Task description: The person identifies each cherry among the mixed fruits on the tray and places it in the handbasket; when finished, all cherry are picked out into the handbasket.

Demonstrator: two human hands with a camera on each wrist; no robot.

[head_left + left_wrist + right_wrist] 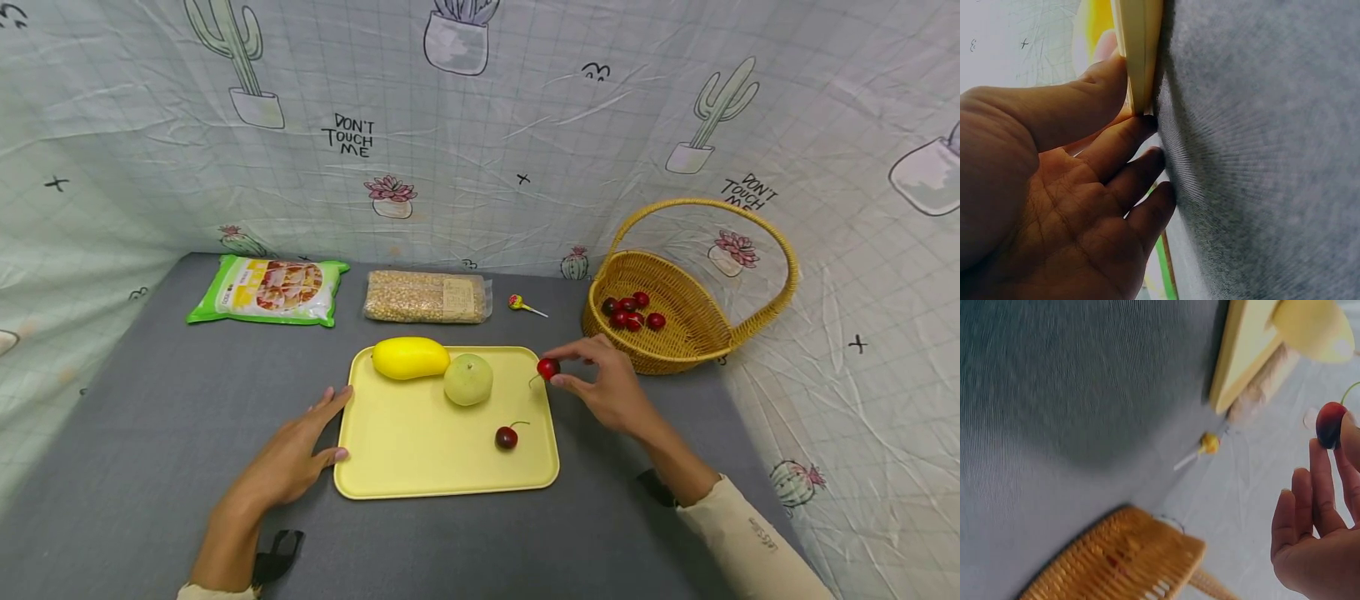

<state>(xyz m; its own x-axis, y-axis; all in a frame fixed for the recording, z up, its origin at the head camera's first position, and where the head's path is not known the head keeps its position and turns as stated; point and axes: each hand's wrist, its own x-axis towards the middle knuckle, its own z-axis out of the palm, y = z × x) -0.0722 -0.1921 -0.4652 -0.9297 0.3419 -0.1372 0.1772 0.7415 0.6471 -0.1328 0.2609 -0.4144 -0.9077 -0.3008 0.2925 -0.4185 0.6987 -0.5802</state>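
Note:
My right hand [611,387] pinches a red cherry [548,368] between thumb and fingertips, above the tray's right edge. Its thin stem shows in the right wrist view, where the cherry [1330,425] appears raised clear of the table. My left hand [288,458] touches the left rim of the yellow tray [405,450], thumb and fingers extended; the left wrist view shows the thumb against the tray edge [1138,56]. On the tray lie a yellow mango [411,358], a round pale-green fruit [468,380] and a dark cherry [506,437] with its stem.
A wicker basket [697,308] with a tall handle stands at the right, with several cherries [630,315] inside. Along the back lie a green-edged food bag [270,289], a clear pack of kernels [427,297] and a lollipop [517,303]. A patterned cloth hangs behind.

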